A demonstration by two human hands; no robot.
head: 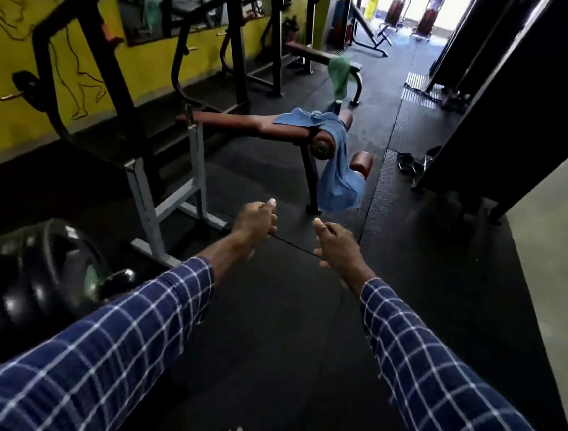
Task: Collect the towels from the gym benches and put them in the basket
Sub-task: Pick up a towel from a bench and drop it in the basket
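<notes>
Checked sleeves (130,332) fill the near foreground, both arms stretched forward over the black rubber floor (284,317), which lies wide and bare ahead and gives free room to walk up. Left of that lane stand a weight plate (33,274) and the pale steel frame (171,206) of the near desk (249,126), edges to keep clear of; dark machinery (523,98) walls in the right side.

A blue towel (334,161) lies over the padded end of that desk and hangs down past the roller almost to the floor. It looks soft, light and limp, likely to slide off freely; the bunched part on the pad seems the surest place for a grip. A green towel (339,73) drapes the farther desk (319,56). No basket is in view.

The left hand (254,226) and right hand (338,245) are loosely curled and grasp nothing, well short of the towel.
</notes>
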